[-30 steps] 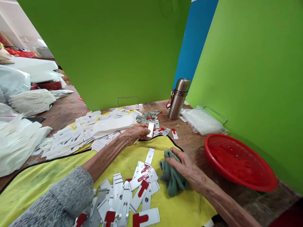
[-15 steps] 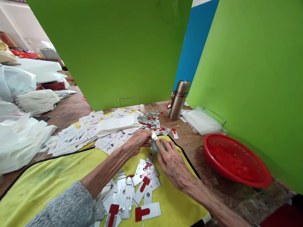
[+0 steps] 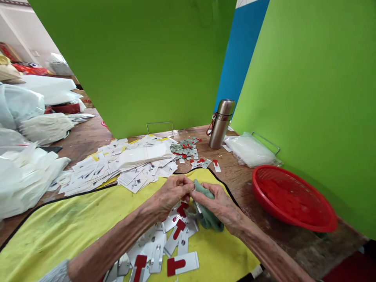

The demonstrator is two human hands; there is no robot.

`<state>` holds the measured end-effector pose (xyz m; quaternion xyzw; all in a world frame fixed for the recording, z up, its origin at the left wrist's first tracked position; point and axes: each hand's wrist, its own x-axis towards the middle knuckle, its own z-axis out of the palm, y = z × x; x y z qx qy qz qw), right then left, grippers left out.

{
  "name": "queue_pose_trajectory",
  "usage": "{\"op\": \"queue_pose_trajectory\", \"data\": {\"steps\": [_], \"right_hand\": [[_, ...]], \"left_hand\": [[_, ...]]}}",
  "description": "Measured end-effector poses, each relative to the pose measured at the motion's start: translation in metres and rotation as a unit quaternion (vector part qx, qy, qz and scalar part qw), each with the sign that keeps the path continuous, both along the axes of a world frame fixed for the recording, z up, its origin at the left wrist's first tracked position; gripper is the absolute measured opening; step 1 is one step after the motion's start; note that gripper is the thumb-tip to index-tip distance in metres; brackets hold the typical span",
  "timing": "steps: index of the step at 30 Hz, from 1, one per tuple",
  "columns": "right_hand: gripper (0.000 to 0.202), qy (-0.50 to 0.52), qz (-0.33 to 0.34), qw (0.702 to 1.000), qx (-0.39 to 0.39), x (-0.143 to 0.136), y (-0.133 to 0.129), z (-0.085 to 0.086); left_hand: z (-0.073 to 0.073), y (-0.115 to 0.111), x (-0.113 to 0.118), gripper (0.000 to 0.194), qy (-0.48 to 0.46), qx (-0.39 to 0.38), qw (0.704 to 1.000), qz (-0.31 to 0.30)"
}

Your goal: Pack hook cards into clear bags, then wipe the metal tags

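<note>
My left hand (image 3: 174, 194) is closed in a pinch at the upper end of a small metal plate (image 3: 199, 207), which my fingers mostly hide. Wrapped in my right hand (image 3: 221, 203) are that same plate and a grey-green cloth (image 3: 212, 221), whose loose end hangs below the fingers. The two hands meet fingertip to fingertip above a yellow cloth (image 3: 88, 219). Just beneath them lies a loose heap of silvery metal plates (image 3: 158, 250), some bearing red T-shaped pieces (image 3: 179, 229). My left forearm covers part of this heap.
Behind the yellow cloth lie printed white cards (image 3: 91, 168) and a pile of small metal pieces (image 3: 185, 148). A steel thermos (image 3: 221, 127) and a plastic bag (image 3: 249, 150) stand farther back. At right is a red basket (image 3: 293, 201); white bags (image 3: 26, 176) fill the left.
Both hands have come nearer to me, over the heap. The grey-green cloth, mostly hidden before, now hangs visibly from my right hand. The plate shows less between my fingers.
</note>
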<state>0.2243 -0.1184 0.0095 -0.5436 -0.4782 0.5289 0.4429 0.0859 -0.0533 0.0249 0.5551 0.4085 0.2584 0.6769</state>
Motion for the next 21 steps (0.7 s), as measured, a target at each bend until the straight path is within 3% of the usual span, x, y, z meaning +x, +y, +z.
{"op": "queue_pose_trajectory", "data": {"steps": [2, 4, 7, 10, 11, 16, 21], "right_hand": [[0.041, 0.018, 0.017, 0.999, -0.020, 0.007, -0.006, 0.003], [0.044, 0.014, 0.006, 0.999, -0.046, 0.016, -0.009, 0.002], [0.046, -0.002, 0.002, 0.997, -0.072, 0.024, -0.011, -0.009], [0.046, -0.035, 0.022, 0.996, -0.080, 0.024, -0.010, -0.021], [0.046, -0.049, 0.029, 0.995, -0.079, 0.023, -0.010, -0.023], [0.042, -0.108, 0.051, 0.991, -0.054, 0.023, -0.011, -0.028], [0.034, -0.115, 0.055, 0.990, -0.062, 0.023, -0.011, -0.027]], "left_hand": [[0.003, 0.000, -0.017, 0.021, 0.040, -0.001, 0.999, -0.034], [0.007, 0.006, -0.031, 0.025, 0.140, 0.031, 0.986, -0.085], [0.012, 0.023, -0.030, 0.028, 0.279, 0.183, 0.935, -0.117], [0.010, 0.048, 0.002, 0.028, 0.334, 0.348, 0.871, -0.092], [0.007, 0.056, 0.017, 0.025, 0.340, 0.367, 0.862, -0.085], [-0.018, 0.089, 0.079, 0.026, 0.347, 0.411, 0.840, -0.073], [-0.031, 0.103, 0.087, 0.020, 0.340, 0.393, 0.850, -0.089]]}}
